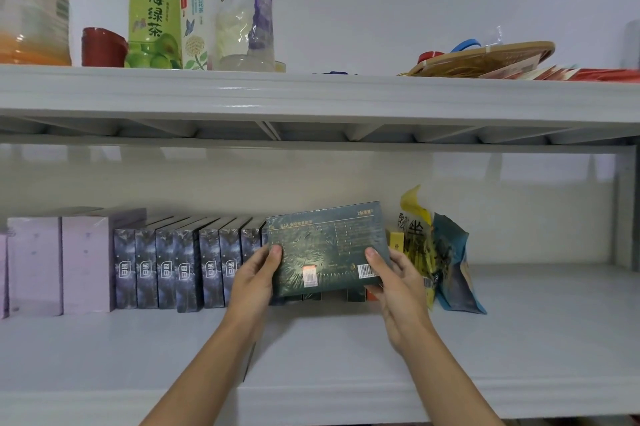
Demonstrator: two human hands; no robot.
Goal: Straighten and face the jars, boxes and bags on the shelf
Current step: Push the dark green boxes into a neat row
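Note:
I hold a flat dark green box [325, 247] just above the lower shelf [519, 339], its back with barcode facing me. My left hand [254, 282] grips its left edge and my right hand [398, 282] grips its right edge. Left of it a row of several dark blue boxes [173, 269] stands upright, spines forward, beside two pale lilac boxes [62, 264]. To the right lean a yellow bag [417, 238] and a blue bag [453, 266]. Small boxes behind the green box are mostly hidden.
The upper shelf [311, 96] carries a green tea bottle [154, 6], a white bottle [201, 10], a clear bottle [247, 6], a red cup [102, 46] and a woven tray [485, 58]. A shelf post [627, 211] stands at the right.

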